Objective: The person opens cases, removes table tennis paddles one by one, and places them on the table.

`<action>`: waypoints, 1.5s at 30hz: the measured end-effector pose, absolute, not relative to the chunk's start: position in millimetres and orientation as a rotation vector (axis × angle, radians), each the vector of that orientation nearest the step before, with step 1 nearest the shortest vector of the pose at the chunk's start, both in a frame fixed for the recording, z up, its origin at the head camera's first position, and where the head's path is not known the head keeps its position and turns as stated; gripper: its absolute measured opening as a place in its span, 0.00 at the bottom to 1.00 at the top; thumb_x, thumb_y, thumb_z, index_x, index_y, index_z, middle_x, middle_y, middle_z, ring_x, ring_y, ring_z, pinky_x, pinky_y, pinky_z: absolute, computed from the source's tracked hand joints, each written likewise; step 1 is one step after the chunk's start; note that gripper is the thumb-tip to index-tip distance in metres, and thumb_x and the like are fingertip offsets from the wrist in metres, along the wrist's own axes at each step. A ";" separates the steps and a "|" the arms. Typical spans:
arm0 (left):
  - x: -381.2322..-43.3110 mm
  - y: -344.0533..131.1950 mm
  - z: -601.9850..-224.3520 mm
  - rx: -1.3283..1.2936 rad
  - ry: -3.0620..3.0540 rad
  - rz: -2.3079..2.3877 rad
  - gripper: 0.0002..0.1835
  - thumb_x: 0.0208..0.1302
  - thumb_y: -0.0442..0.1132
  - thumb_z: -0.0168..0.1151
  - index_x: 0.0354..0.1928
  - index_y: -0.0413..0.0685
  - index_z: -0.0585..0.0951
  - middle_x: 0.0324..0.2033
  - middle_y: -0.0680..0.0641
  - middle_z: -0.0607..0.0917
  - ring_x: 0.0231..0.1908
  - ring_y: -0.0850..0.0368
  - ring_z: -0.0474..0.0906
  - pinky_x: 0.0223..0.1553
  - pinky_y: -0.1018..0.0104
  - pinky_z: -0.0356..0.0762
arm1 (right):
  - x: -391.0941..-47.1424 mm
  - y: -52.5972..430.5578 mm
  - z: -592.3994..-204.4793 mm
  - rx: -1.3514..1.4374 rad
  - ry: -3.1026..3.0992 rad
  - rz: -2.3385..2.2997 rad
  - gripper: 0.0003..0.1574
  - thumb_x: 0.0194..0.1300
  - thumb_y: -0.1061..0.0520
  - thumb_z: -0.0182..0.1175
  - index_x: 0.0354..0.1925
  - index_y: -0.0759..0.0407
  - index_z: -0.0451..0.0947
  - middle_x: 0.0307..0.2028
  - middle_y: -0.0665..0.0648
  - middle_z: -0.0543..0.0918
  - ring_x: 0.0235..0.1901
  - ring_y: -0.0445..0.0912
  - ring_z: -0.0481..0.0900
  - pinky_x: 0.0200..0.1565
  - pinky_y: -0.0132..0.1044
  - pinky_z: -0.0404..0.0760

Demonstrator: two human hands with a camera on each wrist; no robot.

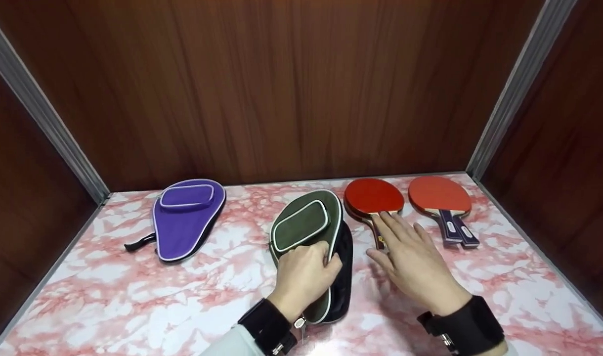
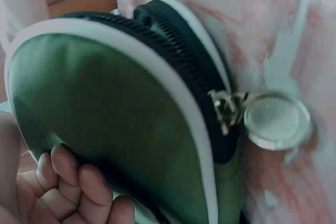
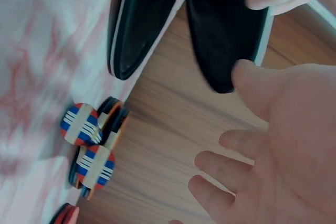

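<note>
A green table tennis paddle case [image 1: 300, 225] with white piping lies unzipped at the middle of the table, its black inside showing along the right. My left hand [image 1: 306, 272] grips the case's front cover, fingers curled at its edge. In the left wrist view a zipper pull [image 2: 277, 121] hangs at the case's rounded end. My right hand [image 1: 414, 264] hovers with fingers spread over the handles of the red table tennis paddles [image 1: 374, 195], apparently a stacked pair. In the right wrist view, two handle ends [image 3: 80, 124] show below the open case, apart from the right hand.
A purple paddle case [image 1: 185, 222] with a black strap [image 1: 141, 242] lies at the left. Farther right rest two stacked orange-red paddles [image 1: 440, 193], handles fanned toward me. A wooden panel [image 1: 281, 89] stands behind the pink marbled table [image 1: 133, 301], with side panels left and right.
</note>
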State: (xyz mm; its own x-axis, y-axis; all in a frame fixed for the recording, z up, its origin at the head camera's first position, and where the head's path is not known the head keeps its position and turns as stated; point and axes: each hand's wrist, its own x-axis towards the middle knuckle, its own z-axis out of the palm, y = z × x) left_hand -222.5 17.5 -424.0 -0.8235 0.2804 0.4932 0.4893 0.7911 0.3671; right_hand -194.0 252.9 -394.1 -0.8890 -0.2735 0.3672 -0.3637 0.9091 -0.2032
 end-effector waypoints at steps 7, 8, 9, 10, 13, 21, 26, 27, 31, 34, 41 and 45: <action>-226.9 26.8 -431.3 -0.607 -2.600 -0.576 0.17 0.70 0.48 0.67 0.24 0.53 0.76 0.21 0.45 0.85 0.25 0.41 0.87 0.25 0.46 0.78 | -189.3 248.4 -388.1 0.488 -2.788 0.336 0.49 0.81 0.34 0.61 0.86 0.58 0.63 0.83 0.66 0.65 0.82 0.67 0.60 0.75 0.78 0.56; -227.3 27.8 -432.1 -0.608 -2.604 -0.563 0.17 0.71 0.48 0.67 0.24 0.52 0.77 0.21 0.45 0.86 0.25 0.41 0.87 0.25 0.46 0.78 | -188.6 248.3 -388.2 0.494 -2.800 0.317 0.50 0.81 0.33 0.60 0.86 0.58 0.63 0.83 0.65 0.65 0.82 0.67 0.59 0.75 0.78 0.56; -227.7 28.9 -432.8 -0.607 -2.608 -0.550 0.16 0.70 0.49 0.67 0.25 0.52 0.78 0.22 0.45 0.86 0.25 0.41 0.87 0.25 0.46 0.78 | -188.1 248.4 -388.5 0.502 -2.808 0.297 0.50 0.81 0.33 0.61 0.85 0.58 0.63 0.83 0.66 0.64 0.82 0.67 0.60 0.74 0.78 0.57; -228.0 29.8 -433.4 -0.607 -2.611 -0.538 0.16 0.70 0.49 0.68 0.25 0.52 0.79 0.22 0.44 0.87 0.25 0.40 0.87 0.25 0.46 0.78 | -187.5 248.6 -389.1 0.510 -2.816 0.280 0.50 0.81 0.32 0.60 0.85 0.58 0.63 0.83 0.66 0.64 0.82 0.67 0.60 0.74 0.78 0.57; -229.0 33.3 -435.2 -0.606 -2.610 -0.500 0.15 0.69 0.48 0.69 0.26 0.51 0.81 0.23 0.44 0.88 0.25 0.40 0.88 0.24 0.46 0.78 | -185.8 249.1 -390.6 0.522 -2.835 0.250 0.51 0.80 0.32 0.61 0.85 0.58 0.64 0.83 0.66 0.65 0.82 0.67 0.60 0.74 0.77 0.58; -233.0 42.2 -440.6 -0.615 -2.641 -0.378 0.14 0.68 0.47 0.69 0.26 0.48 0.84 0.23 0.42 0.88 0.23 0.41 0.86 0.22 0.47 0.76 | -184.6 248.1 -393.5 0.544 -2.850 0.244 0.50 0.79 0.32 0.62 0.84 0.57 0.67 0.82 0.65 0.66 0.82 0.65 0.60 0.75 0.75 0.59; -233.6 45.5 -444.9 -0.624 -2.641 -0.317 0.15 0.65 0.47 0.70 0.23 0.48 0.85 0.21 0.43 0.87 0.22 0.43 0.86 0.20 0.48 0.75 | -184.4 248.1 -393.6 0.537 -2.844 0.259 0.49 0.79 0.33 0.63 0.84 0.56 0.68 0.82 0.65 0.67 0.82 0.65 0.60 0.75 0.76 0.59; -233.5 46.0 -445.8 -0.627 -2.640 -0.311 0.15 0.65 0.47 0.70 0.22 0.48 0.85 0.21 0.44 0.87 0.21 0.43 0.86 0.20 0.48 0.74 | -184.2 248.2 -393.4 0.533 -2.847 0.262 0.49 0.78 0.33 0.64 0.84 0.56 0.67 0.82 0.65 0.67 0.82 0.65 0.60 0.75 0.76 0.59; -231.0 46.4 -448.4 -0.644 -2.640 -0.291 0.16 0.66 0.49 0.72 0.24 0.48 0.85 0.21 0.44 0.88 0.22 0.43 0.86 0.20 0.48 0.75 | -183.4 247.6 -392.2 0.515 -2.864 0.270 0.50 0.79 0.32 0.63 0.84 0.55 0.66 0.82 0.65 0.67 0.82 0.66 0.60 0.74 0.78 0.58; -224.9 45.1 -449.0 -0.675 -2.642 -0.251 0.17 0.69 0.53 0.73 0.29 0.49 0.86 0.22 0.45 0.88 0.23 0.44 0.86 0.22 0.50 0.76 | -182.7 246.9 -391.4 0.510 -2.866 0.278 0.50 0.79 0.31 0.62 0.84 0.55 0.66 0.82 0.65 0.67 0.82 0.67 0.61 0.73 0.78 0.59; -182.9 38.2 -446.5 -0.775 -2.614 0.163 0.28 0.67 0.68 0.70 0.46 0.50 0.86 0.35 0.47 0.85 0.36 0.50 0.82 0.30 0.57 0.78 | -181.7 248.0 -390.6 0.517 -2.846 0.284 0.50 0.78 0.31 0.64 0.84 0.55 0.67 0.81 0.66 0.68 0.81 0.67 0.62 0.73 0.77 0.60; -161.2 31.0 -452.3 -0.785 -2.545 0.351 0.32 0.66 0.68 0.71 0.56 0.50 0.87 0.45 0.47 0.87 0.39 0.50 0.83 0.30 0.58 0.77 | -182.6 246.0 -392.0 0.517 -2.852 0.275 0.51 0.78 0.32 0.64 0.85 0.55 0.66 0.81 0.65 0.68 0.81 0.66 0.63 0.74 0.78 0.59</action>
State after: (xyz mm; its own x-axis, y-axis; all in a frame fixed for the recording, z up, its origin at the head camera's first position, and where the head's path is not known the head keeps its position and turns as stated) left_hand -161.2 31.0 -452.3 -0.7362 0.5830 0.3437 0.4682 0.8054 -0.3634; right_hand -182.6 246.0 -392.0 -0.9114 -0.3220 0.2563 -0.3651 0.9200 -0.1422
